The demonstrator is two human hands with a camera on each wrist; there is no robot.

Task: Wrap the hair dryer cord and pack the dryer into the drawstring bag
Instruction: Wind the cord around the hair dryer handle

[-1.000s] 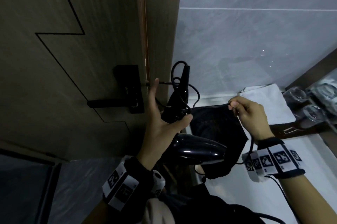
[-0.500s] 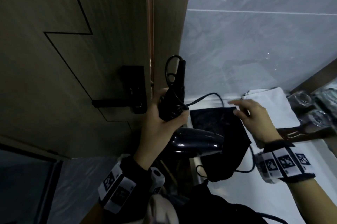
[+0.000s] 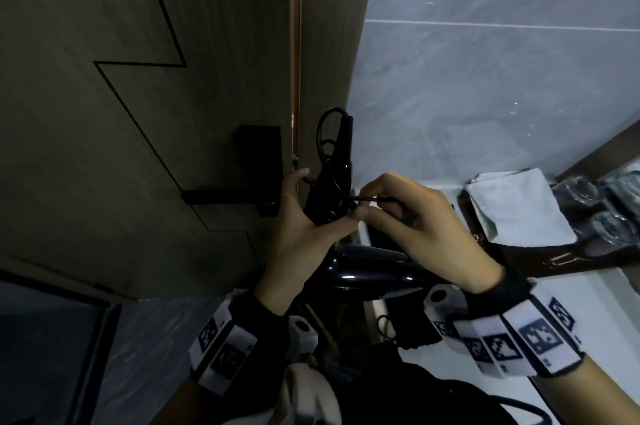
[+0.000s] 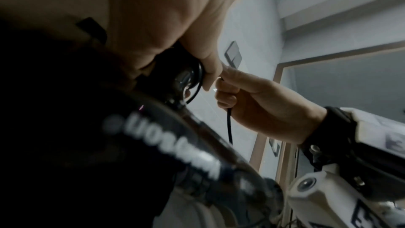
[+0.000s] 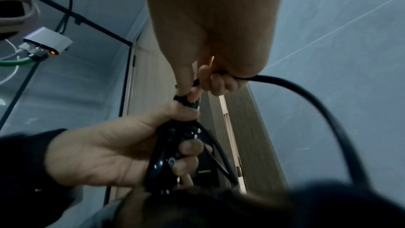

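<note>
Right, the cord-wrapping step is in hand. The left hand grips the hair dryer by its folded handle, fingers curled round it, barrel pointing right above the counter's near edge. The right hand pinches the cord between thumb and forefinger just beside the handle, loops already lying over it. The black drawstring bag lies on the white counter, mostly hidden under the hands. Next, I reckon, comes another turn round the handle, kept taut so the loops don't slip.
</note>
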